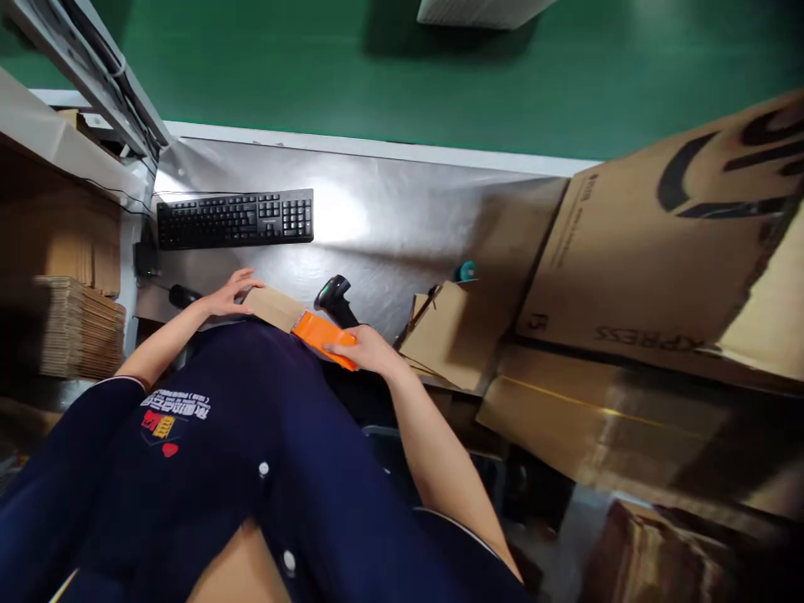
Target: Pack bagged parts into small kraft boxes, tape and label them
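Observation:
A small brown cardboard box (274, 307) lies at the metal table's near edge, close against my body. My left hand (231, 296) grips its left end, thumb on the near side and fingers over the far side. An orange tape dispenser (323, 337) is in my right hand (368, 347), its front end touching the right end of the box. Just beyond it, a black barcode scanner (337, 300) rests on the metal surface. The tape roll inside the dispenser is hidden.
A black keyboard (235, 219) lies on the metal table (402, 209) at back left, near a black mouse (183, 296). Flat cardboard pieces (443, 335) and a teal roll (466, 270) are to the right. Large cartons (628, 243) stand far right; flattened cardboard (79, 327) is stacked left.

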{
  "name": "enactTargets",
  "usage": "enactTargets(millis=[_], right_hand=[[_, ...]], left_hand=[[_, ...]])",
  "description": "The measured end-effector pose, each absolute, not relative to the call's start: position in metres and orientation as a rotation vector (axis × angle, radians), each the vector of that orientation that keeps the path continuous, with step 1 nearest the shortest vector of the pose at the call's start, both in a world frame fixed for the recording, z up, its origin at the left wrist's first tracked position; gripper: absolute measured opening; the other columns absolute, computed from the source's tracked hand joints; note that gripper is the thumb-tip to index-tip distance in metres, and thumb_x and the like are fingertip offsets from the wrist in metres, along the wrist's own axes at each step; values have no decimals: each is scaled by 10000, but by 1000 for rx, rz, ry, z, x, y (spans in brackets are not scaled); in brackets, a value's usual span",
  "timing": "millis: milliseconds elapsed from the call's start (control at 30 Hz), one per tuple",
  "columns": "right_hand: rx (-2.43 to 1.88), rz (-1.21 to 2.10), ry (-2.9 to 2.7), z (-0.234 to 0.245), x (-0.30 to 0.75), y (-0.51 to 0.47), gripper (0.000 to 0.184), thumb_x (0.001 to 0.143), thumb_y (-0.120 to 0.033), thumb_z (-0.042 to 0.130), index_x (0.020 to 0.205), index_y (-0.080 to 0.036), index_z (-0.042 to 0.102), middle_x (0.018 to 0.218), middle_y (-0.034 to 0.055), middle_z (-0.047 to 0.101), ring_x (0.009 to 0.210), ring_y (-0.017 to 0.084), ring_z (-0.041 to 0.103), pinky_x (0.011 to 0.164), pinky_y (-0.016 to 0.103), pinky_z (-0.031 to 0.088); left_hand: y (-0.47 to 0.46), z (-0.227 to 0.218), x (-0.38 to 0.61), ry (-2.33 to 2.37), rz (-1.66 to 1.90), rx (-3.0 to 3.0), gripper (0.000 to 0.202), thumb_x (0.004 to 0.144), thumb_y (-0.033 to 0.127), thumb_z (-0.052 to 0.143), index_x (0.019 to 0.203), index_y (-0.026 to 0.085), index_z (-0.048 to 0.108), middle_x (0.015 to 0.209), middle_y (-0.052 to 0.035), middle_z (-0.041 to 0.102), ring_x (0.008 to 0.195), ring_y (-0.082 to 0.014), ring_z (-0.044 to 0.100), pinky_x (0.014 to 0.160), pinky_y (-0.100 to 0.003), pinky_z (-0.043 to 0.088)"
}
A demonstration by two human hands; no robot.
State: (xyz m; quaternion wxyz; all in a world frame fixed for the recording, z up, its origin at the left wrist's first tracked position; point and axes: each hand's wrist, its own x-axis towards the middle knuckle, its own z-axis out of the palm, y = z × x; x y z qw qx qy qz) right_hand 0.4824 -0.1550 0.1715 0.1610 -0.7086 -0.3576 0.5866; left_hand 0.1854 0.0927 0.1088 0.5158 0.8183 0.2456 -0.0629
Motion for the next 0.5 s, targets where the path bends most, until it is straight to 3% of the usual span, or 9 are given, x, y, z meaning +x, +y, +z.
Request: enactTargets(millis=[133,233,333,500], right_hand=[[-1957,1623,-1043,154,490,-160,391,676,-567,755,625,-196,642,556,-39,556,546,131,485,523,263,351],[-1834,1628,-1072,143,473,-131,413,653,-584,754,612,-194,626,560,-43,544,556,125,470,531,262,352],[-1757,1635,-1093,138,454,-102,460,632,-635,756,604,-199,610,548,-53,521,547,120,454,524,259,342],[-1740,1642,-1162,148,462,-114,438,710,-619,728,678,-186,666,617,-10,609,579,141,510,559,277,389]], left_hand=[[82,127,185,588,-184,2249,744,936,641,641,1560,250,535,1782,-175,185,1650,-394,182,1328,-615,178],[74,138,186,474,-233,2460,656,1014,526,553,1617,288,459,1759,-139,305,1653,-374,198,1333,-646,28],[74,140,187,354,-312,2508,649,1022,485,532,1636,305,426,1715,-112,406,1640,-339,261,1345,-598,17],[85,135,185,355,-328,2539,644,1003,466,553,1619,305,455,1717,-119,399,1649,-364,219,1323,-639,-32]])
